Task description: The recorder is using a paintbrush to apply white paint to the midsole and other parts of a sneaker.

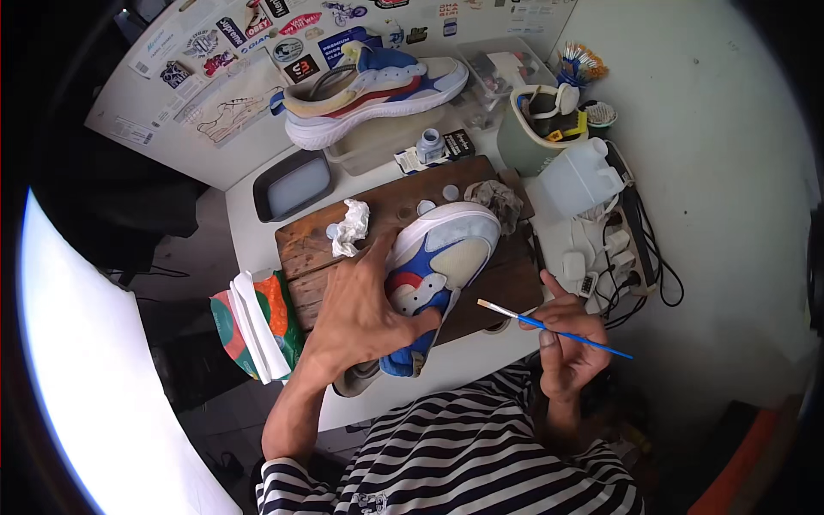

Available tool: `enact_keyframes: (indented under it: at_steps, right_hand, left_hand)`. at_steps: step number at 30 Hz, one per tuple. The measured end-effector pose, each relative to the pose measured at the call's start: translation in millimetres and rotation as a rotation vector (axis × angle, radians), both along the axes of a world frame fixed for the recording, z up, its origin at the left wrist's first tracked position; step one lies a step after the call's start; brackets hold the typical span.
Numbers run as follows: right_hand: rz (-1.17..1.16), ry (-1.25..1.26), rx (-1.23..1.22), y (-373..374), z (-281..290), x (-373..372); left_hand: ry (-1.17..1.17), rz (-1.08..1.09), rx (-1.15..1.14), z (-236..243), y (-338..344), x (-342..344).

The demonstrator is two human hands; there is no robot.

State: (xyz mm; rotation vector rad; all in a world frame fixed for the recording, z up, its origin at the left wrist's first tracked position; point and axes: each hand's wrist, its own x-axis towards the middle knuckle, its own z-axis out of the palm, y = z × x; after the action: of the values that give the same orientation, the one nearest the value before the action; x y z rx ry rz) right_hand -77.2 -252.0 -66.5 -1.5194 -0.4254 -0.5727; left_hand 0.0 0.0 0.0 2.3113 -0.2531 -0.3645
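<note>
My left hand (365, 305) is wrapped round a blue, cream and red sneaker (463, 257) with a white sole, its toe pointing away from me over a brown wooden board (313, 249). In my right hand (571, 339) is a thin paintbrush (534, 323) with a blue handle. Its pale bristle tip points left toward the sneaker's side, a small gap apart from it. The matching sneaker (373, 99) rests at the back on a clear plastic box. A crumpled white tissue (350, 228) lies on the board left of the held shoe, and a greyish crumpled cloth (495, 202) lies beyond its toe.
A dark tray of greyish liquid (293, 185), an open paint bottle (430, 148) and a green bin of tools (525, 146) stand behind the board. At right are a white jug (579, 178) and a power strip with cables (631, 249). A tissue pack (257, 326) sits left.
</note>
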Motion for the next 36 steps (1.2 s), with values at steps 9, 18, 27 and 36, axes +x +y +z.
enact_keyframes:
  at_steps: [9, 18, 27, 36]
  right_hand:
    - [-0.126, -0.066, -0.300, 8.4, 0.8, -1.7]
    - [-0.146, -0.116, -0.400, 21.0, 2.3, 0.1]
    - [-0.135, -0.030, -0.241, 23.4, -11.0, 2.0]
    - [-0.084, 0.038, -0.135, 25.9, -18.4, 4.3]
  left_hand:
    - [-0.034, -0.028, 0.028, -3.4, -6.7, 0.6]
    - [-0.031, -0.001, -0.003, -5.6, -6.2, 0.6]
    - [0.007, -0.005, -0.003, -2.1, -4.1, 1.0]
    - [-0.029, 0.005, 0.001, -5.0, -3.0, -1.2]
